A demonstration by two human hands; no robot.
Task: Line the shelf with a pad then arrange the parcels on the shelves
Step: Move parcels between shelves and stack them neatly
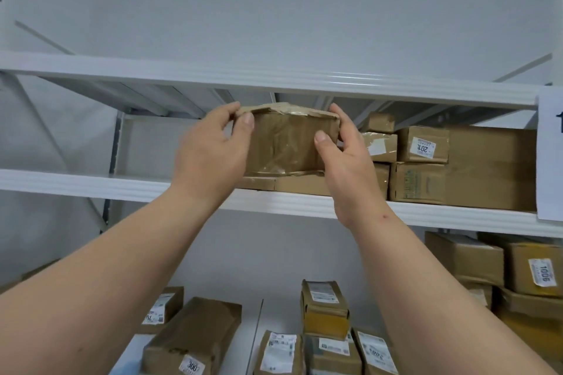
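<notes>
White walls back a white metal shelving unit (274,82) whose beams cross the view at two heights. Held up in front of the gap between the two beams is a small brown cardboard parcel wrapped in clear tape (286,143), its top flap crumpled and its lower edge just above a flat piece of brown cardboard (283,183) that lies on the middle shelf (91,183).

The left hand (210,152) grips the parcel's left end, thumb curled over the front face and fingers round the upper corner. The right hand (347,158) grips the right end the same way, thumb on the front and fingers wrapped behind the edge. Both forearms reach up from the bottom of the view.

To the right on the middle shelf stands a stack of brown cardboard boxes (426,161), one bearing a white label that reads 201 (upside down). The left part of that shelf shows bare white board.

Below, more brown parcels with white shipping labels (323,307) lie on a lower white surface, and further labelled cartons (530,271) are piled at the right edge. A white paper sign (551,155) hangs on the right upright.
</notes>
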